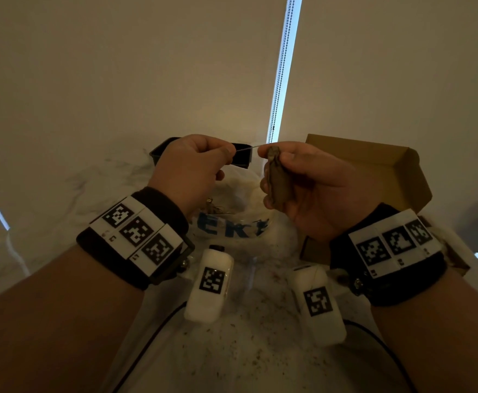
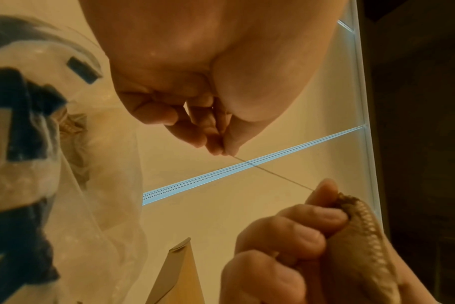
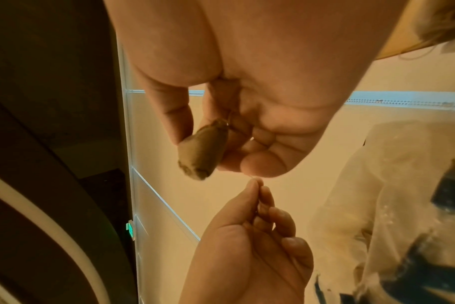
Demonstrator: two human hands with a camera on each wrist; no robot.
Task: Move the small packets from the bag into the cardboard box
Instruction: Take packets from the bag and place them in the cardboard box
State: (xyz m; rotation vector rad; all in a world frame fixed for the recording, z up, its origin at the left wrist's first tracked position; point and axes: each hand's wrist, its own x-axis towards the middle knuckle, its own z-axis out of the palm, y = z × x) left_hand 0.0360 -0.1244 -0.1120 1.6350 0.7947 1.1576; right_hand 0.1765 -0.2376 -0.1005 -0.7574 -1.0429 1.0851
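Brown and papery, the small packet (image 1: 277,177) is a soft, crumpled pouch with a ragged, frayed end; in the left wrist view its side shows a crimped, ribbed seam. It sits upright in the right hand (image 1: 314,188), whose fingers (image 2: 294,228) are curled round it with the thumb pressing its top, held up in the air above the bag (image 1: 232,222) and just left of the cardboard box (image 1: 379,171).

From the packet's top a thin thread (image 1: 246,149) runs taut to the left hand (image 1: 192,168), which pinches its end between thumb and forefinger, the other fingers tucked loosely under. The two hands are level and near each other, apart by the short stretch of thread.

The bag is clear crinkled plastic with blue lettering, lying open on the pale marbled tabletop (image 1: 226,350) below the hands; some brownish matter shows inside, probably more packets, though the dim light leaves that unclear. The cardboard box stands open at the right with its flap raised behind the right hand. A dark tray-like container (image 1: 243,157) sits behind the left hand. Dark crumbs speckle the tabletop near the front edge. Both wrists wear black bands with square-coded markers, and two white marked units (image 1: 210,285) hang beneath them.
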